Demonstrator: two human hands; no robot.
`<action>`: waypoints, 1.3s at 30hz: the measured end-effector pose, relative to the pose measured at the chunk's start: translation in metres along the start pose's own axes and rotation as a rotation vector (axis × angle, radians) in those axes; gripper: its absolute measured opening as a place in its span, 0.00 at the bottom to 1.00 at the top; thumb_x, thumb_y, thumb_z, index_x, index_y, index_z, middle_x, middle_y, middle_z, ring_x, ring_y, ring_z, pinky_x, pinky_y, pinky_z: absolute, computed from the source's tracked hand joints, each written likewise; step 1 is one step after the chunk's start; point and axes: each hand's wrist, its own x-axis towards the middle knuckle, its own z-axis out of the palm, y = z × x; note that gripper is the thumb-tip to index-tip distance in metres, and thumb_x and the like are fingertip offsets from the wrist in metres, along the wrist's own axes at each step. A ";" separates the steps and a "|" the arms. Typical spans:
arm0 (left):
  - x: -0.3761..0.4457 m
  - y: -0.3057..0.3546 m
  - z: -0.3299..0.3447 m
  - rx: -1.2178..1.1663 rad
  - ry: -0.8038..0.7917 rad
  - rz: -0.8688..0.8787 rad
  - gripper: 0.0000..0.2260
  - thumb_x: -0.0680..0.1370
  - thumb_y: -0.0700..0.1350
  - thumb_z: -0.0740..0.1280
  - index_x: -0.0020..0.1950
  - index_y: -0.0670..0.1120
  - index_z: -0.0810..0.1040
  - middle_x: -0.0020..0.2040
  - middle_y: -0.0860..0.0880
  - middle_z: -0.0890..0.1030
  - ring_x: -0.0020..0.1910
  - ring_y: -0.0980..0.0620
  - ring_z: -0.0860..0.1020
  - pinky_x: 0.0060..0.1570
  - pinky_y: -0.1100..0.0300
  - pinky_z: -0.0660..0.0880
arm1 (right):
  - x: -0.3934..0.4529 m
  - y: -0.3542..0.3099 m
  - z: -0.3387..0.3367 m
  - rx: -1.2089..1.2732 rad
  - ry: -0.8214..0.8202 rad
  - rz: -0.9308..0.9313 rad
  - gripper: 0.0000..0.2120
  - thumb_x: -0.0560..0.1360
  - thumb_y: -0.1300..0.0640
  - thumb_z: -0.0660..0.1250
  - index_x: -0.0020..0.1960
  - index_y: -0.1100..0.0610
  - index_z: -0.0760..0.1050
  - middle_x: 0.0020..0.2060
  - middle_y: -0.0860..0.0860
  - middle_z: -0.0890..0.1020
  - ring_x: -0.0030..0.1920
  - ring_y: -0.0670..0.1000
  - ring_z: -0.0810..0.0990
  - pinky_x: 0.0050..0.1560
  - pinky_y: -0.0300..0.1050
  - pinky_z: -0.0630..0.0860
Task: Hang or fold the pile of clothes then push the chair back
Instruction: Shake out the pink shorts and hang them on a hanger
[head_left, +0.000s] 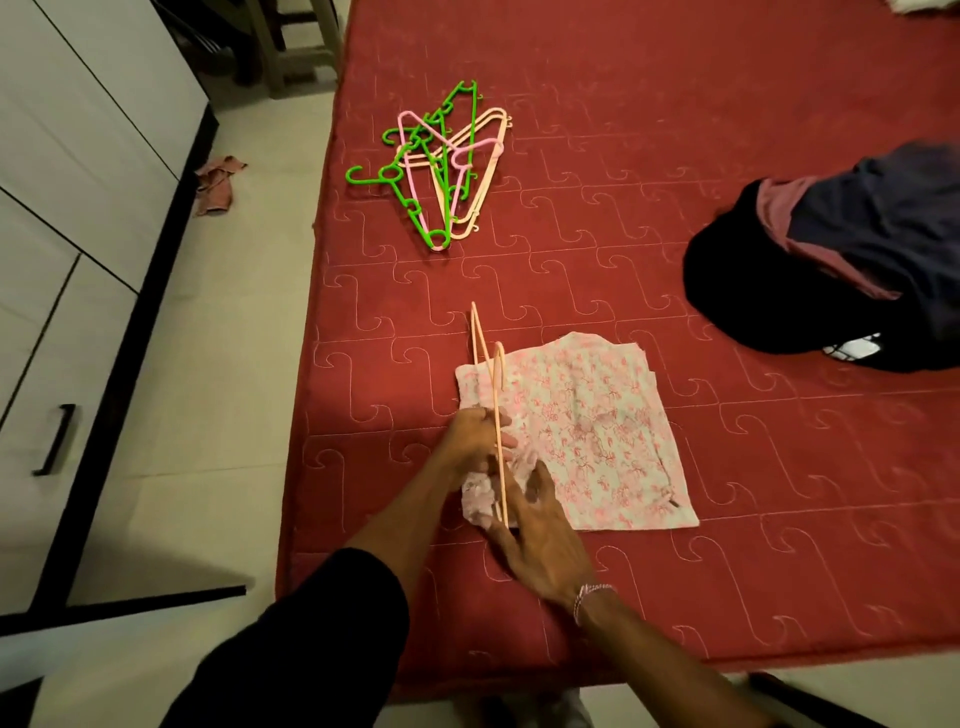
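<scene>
1. Looking down from my head camera, I see a red quilted bed (675, 156) filling most of the view, with pale floor tiles and a white wardrobe (78, 208) to the left.
2. A pink floral garment (587, 431) lies folded flat on the bed near its front edge, roughly square, with one corner bunched up under the hands.
3. A peach hanger (491, 395) stands on edge over the garment's left side; its long axis runs away from me, the far tip pointing toward the head of the bed and the near end down between the hands.
4. My left hand (475, 439) has its fingers curled around the hanger and the garment's left edge.
5. My right hand (540, 535), wearing a wrist bracelet (589, 597), lies over the crumpled near corner of the garment with fingers spread and mostly straight; whether any of them pinch the cloth I cannot tell, since the hand is motion-blurred.
6. A heap of green, pink and peach hangers (441, 166) lies farther up the bed, well apart from the garment.
7. A pile of dark clothes (841, 270) sits at the right edge of the bed.
8. A small pink cloth (218, 182) lies on the floor beside the wardrobe.
</scene>
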 end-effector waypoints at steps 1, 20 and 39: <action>0.000 -0.003 0.002 -0.016 -0.002 -0.022 0.14 0.86 0.45 0.57 0.60 0.36 0.77 0.49 0.38 0.83 0.40 0.45 0.81 0.44 0.52 0.78 | 0.004 0.001 -0.003 -0.007 -0.017 -0.013 0.31 0.78 0.27 0.44 0.79 0.32 0.45 0.81 0.54 0.41 0.67 0.61 0.74 0.53 0.55 0.82; -0.020 0.006 0.024 -0.077 0.354 0.400 0.10 0.84 0.43 0.62 0.47 0.38 0.76 0.31 0.50 0.74 0.27 0.55 0.72 0.30 0.55 0.74 | 0.061 -0.020 -0.026 0.409 0.361 0.326 0.26 0.74 0.32 0.49 0.59 0.49 0.69 0.57 0.51 0.77 0.54 0.52 0.75 0.57 0.55 0.74; -0.004 0.011 0.000 -0.031 0.691 0.379 0.13 0.86 0.46 0.53 0.53 0.39 0.72 0.35 0.49 0.71 0.31 0.54 0.70 0.27 0.64 0.67 | 0.108 -0.002 -0.041 0.399 0.262 0.326 0.15 0.84 0.54 0.58 0.61 0.66 0.70 0.34 0.49 0.74 0.32 0.48 0.73 0.29 0.42 0.62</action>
